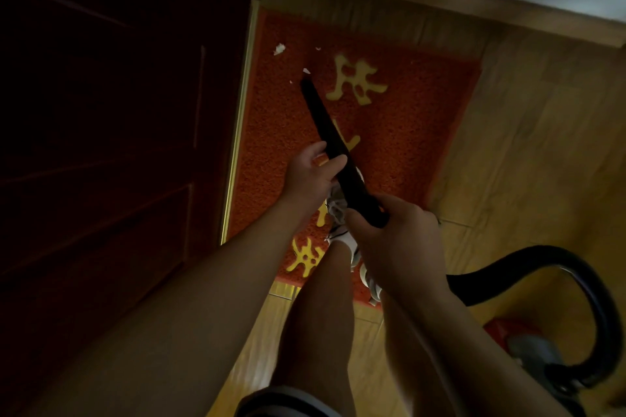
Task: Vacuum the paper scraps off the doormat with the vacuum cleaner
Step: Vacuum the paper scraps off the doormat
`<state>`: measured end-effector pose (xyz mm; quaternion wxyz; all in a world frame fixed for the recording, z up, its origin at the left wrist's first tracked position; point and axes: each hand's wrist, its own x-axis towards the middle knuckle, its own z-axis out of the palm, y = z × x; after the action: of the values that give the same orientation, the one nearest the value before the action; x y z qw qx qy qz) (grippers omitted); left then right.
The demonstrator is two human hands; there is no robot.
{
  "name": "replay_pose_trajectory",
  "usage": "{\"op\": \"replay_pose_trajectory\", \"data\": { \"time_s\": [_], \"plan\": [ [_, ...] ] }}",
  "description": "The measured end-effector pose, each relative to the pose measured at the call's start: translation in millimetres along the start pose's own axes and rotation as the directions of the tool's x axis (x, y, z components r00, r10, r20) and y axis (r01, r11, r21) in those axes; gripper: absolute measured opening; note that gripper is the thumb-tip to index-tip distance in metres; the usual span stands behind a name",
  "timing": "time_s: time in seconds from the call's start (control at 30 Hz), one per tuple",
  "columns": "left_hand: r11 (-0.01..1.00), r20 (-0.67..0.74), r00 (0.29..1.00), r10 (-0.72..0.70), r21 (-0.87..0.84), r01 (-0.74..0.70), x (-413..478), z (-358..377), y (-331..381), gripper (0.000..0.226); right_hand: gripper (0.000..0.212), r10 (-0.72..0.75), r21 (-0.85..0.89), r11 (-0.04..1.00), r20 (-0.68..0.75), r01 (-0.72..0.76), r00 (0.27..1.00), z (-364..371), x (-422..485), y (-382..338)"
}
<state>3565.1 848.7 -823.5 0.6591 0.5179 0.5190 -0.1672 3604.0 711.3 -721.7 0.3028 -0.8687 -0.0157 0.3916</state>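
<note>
My left hand [311, 169] grips rigid vacuum wand [325, 122] mid-tube, right hand [399, 234] grips its hose end. Tip just beside paper scraps [279, 49], doormat [406, 132] upper left. Scraps likely featherlight; wand stiff, steer from rear.

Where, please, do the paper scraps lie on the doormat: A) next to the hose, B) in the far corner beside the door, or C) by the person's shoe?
B: the paper scraps lie on the doormat beside the door, beyond the vacuum wand.
</note>
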Motion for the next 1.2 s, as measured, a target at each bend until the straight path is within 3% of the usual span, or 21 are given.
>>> {"op": "replay_pose_trajectory", "data": {
  "time_s": [0.07,0.17,0.3,0.43,0.73,1.2],
  "plan": [
    [1.0,0.003,1.0,0.0,0.009,0.0,0.3,2.3,1.6,0.058,0.018,0.003,-0.004,1.0,0.001,-0.003,1.0,-1.3,1.9,1.8],
    [1.0,-0.007,1.0,0.001,0.012,-0.001,1.5,5.1,3.8,0.078,0.019,0.0,-0.009,1.0,-0.01,0.0,1.0,-4.2,5.2,1.9],
    [1.0,0.005,1.0,0.004,-0.009,-0.004,4.4,6.3,9.1,0.074,0.019,0.001,-0.007,1.0,0.006,-0.001,1.0,-6.6,9.8,1.1],
    [1.0,-0.008,1.0,0.016,0.017,-0.016,7.8,6.3,11.6,0.083,0.022,0.009,-0.02,1.0,0.008,-0.009,1.0,-7.1,15.8,-1.7],
    [0.999,-0.025,1.0,-0.003,-0.039,0.002,8.1,-3.0,5.2,0.046,0.017,-0.001,-0.016,1.0,0.073,0.002,0.997,-9.2,16.7,-6.3],
    [0.997,-0.056,0.998,-0.001,-0.072,-0.003,10.3,4.8,30.8,0.044,0.017,-0.016,-0.021,1.0,0.063,0.017,0.998,-12.5,31.2,-13.3]
  ]
}}
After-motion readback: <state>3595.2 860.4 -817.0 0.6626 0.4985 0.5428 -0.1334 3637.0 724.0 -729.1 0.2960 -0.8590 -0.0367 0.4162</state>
